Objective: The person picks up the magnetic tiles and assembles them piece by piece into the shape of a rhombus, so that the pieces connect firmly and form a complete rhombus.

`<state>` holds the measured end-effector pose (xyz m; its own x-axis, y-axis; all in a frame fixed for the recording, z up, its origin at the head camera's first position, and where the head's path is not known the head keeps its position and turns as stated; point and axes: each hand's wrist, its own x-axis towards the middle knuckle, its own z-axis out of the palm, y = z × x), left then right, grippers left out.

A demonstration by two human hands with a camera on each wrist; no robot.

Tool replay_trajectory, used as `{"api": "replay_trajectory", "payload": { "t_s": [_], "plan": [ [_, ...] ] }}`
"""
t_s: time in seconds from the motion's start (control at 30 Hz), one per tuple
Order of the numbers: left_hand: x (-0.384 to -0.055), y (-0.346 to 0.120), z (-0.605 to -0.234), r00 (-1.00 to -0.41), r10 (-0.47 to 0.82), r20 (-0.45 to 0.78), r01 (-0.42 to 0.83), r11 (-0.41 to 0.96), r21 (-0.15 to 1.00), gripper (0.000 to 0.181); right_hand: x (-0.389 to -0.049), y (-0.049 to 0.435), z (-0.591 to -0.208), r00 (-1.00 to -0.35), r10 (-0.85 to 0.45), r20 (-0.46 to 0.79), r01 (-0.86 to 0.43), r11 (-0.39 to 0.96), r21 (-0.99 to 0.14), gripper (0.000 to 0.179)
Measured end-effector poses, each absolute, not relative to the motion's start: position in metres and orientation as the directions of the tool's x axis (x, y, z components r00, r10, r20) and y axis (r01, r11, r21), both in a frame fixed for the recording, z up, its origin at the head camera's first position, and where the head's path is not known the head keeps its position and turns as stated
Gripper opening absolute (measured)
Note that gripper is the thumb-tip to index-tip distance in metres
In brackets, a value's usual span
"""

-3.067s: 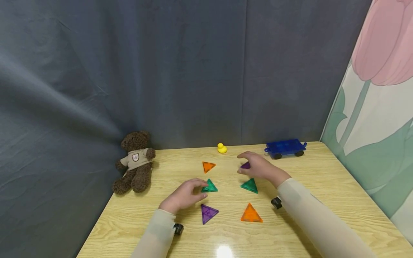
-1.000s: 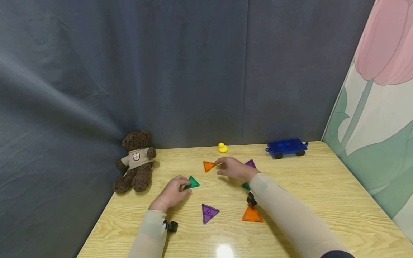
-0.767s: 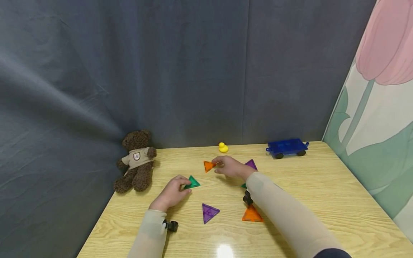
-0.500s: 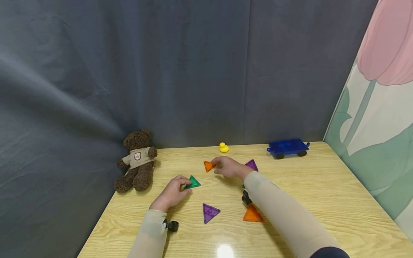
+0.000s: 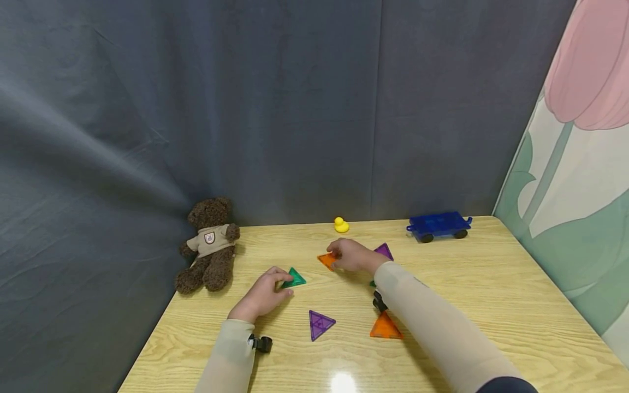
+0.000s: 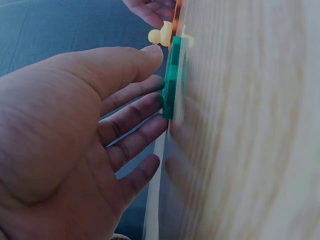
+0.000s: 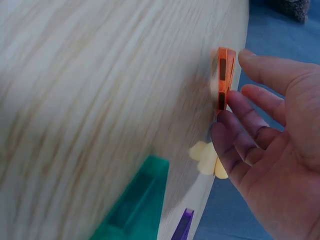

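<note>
At the far orange triangle (image 5: 326, 261), the right hand (image 5: 351, 255) rests, fingers loosely extended.

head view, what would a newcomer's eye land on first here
Probably the left hand at a green triangle and the right hand at an orange triangle, around the middle of the table. Next, perhaps, the brown teddy bear by the left edge and the large pink tulip picture at the upper right.
</note>
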<state>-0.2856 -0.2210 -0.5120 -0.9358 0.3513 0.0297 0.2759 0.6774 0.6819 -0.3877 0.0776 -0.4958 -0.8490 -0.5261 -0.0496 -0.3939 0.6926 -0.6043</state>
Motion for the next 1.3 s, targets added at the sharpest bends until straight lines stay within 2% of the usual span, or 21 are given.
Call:
{"api": "replay_trajectory", "payload": {
  "t_s": [0.1,0.23,0.43,0.87,1.3],
  "plan": [
    [-0.285,-0.222,-0.512,-0.932,0.362,0.021,0.274,0.666,0.693,0.039,-0.389,0.082,-0.498,-0.861,-0.502,-0.074,-0.360,0.707,-0.609,0.057],
    [-0.285,-0.222,-0.513,-0.928,0.372,0.029,0.285,0.658,0.697,0.039,-0.388,0.087,-0.500,-0.883,-0.457,-0.105,-0.302,0.726,-0.618,0.060],
    [-0.285,-0.219,-0.513,-0.919,0.391,0.047,0.314,0.656,0.686,0.039,-0.384,0.093,-0.496,-0.874,-0.472,-0.114,-0.322,0.738,-0.593,0.062],
    [-0.285,-0.211,-0.515,-0.908,0.417,0.031,0.325,0.656,0.681,0.041,-0.384,0.102,-0.494,-0.877,-0.476,-0.073,-0.388,0.789,-0.476,0.055],
    [-0.285,-0.205,-0.512,-0.885,0.465,0.006,0.351,0.661,0.663,0.046,-0.381,0.104,-0.491,-0.873,-0.485,-0.056,-0.417,0.799,-0.432,0.047]
  ]
}}
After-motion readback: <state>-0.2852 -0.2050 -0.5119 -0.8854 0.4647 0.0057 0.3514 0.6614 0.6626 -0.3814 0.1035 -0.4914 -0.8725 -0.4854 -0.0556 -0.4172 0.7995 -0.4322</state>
